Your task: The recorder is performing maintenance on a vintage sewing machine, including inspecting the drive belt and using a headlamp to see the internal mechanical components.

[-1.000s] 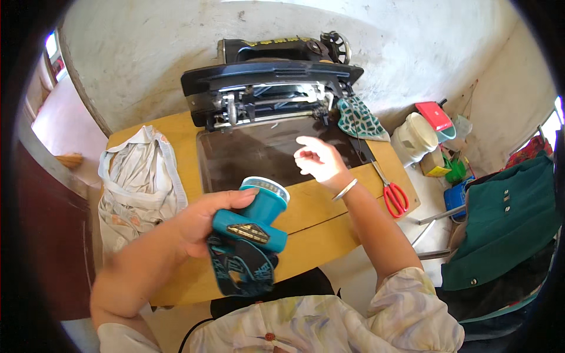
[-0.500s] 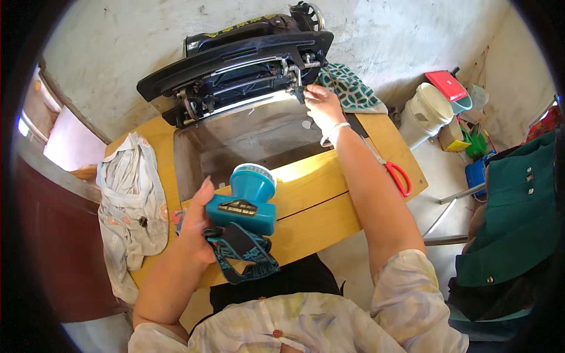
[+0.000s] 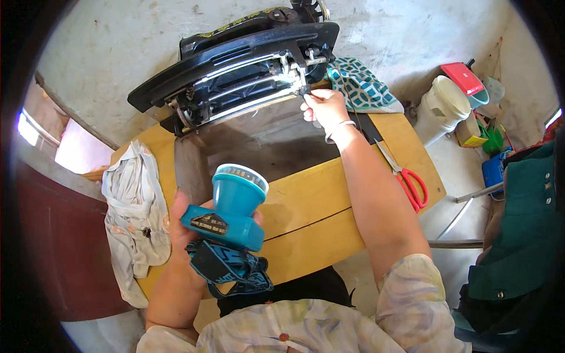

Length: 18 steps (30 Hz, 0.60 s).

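Observation:
A teal headlamp (image 3: 226, 217) with a patterned elastic strap (image 3: 229, 267) rests in my left hand (image 3: 179, 229), fingers wrapped round its body. The lamp's round head tilts up toward a black sewing machine (image 3: 235, 65), which is tipped back so its underside shows. Bright light falls on the metal rods and levers at the right of that underside. My right hand (image 3: 326, 109) pinches a small dark part at the lower right end of the mechanism; the fingertips partly hide it. Below the machine is the open well (image 3: 259, 138) in the wooden sewing table (image 3: 318, 200).
Red-handled scissors (image 3: 412, 185) lie at the table's right, beside my right forearm. A green-and-white patterned cloth (image 3: 368, 88) sits behind them. Pale cloth (image 3: 138, 217) drapes over the left edge. A white bucket (image 3: 444, 106) and dark green garments (image 3: 518, 229) are farther right.
The headlamp has moved slightly left and tilted, and my left fingers now wrap farther round it. The light has shifted onto the rods at the right. My right hand stays at the same machine end.

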Tool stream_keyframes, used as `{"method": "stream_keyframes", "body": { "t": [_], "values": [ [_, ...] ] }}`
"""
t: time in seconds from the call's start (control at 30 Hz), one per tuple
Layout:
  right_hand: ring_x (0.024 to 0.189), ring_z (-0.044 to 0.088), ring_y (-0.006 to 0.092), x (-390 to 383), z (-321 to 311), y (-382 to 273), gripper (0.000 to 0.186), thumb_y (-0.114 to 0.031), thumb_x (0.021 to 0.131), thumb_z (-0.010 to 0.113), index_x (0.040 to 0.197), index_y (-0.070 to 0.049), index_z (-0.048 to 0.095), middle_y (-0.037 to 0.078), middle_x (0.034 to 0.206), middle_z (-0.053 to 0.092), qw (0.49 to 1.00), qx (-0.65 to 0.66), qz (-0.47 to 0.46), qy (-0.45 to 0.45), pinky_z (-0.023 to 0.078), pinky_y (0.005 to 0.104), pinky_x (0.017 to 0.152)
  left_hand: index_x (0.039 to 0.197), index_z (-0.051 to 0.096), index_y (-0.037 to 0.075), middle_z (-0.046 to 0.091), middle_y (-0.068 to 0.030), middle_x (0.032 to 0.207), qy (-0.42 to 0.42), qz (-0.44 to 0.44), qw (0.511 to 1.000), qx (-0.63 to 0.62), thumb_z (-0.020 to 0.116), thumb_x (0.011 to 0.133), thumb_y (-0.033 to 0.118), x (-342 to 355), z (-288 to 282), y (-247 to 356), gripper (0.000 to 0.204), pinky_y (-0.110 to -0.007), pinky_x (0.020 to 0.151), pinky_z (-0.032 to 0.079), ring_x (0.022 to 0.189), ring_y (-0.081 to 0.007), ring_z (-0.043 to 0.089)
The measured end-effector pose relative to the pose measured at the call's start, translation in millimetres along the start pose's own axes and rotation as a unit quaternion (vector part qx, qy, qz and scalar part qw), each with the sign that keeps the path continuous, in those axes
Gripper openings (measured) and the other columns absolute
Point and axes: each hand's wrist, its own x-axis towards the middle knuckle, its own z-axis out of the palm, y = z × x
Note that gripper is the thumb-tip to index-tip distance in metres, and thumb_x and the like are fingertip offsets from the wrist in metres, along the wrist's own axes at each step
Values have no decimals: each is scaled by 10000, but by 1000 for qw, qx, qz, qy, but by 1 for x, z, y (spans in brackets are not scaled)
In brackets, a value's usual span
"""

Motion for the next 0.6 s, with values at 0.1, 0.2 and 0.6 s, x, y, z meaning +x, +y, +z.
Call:
{"method": "stream_keyframes", "body": {
  "t": [0.1, 0.2, 0.6],
  "values": [
    [473, 532, 119, 2, 1, 1, 135, -51, 811, 554, 879, 65, 571, 98, 656, 583, 1000, -17, 11, -19, 458, 252, 419, 1181, 377, -60, 521, -225, 1001, -65, 4, 996, -54, 418, 693, 721, 6, 3, -1, 922, -342, 670, 511, 825, -271, 586],
    [523, 572, 129, 5, -6, 3, 164, -118, 773, 609, 878, 7, 595, 62, 656, 595, 926, -359, -109, 35, 458, 246, 465, 1234, 286, -82, 514, -224, 910, 121, 39, 990, -54, 455, 608, 776, 13, 23, -6, 1076, -313, 526, 482, 628, -246, 549],
    [630, 520, 72, -19, 7, -18, 253, -92, 823, 543, 1065, -16, 534, 30, 769, 556, 959, -135, -242, -51, 495, 236, 524, 1199, 348, -52, 512, -233, 1013, -5, -9, 999, -46, 428, 681, 729, 21, 32, -19, 941, -326, 689, 510, 855, -266, 581]
  ]
}}
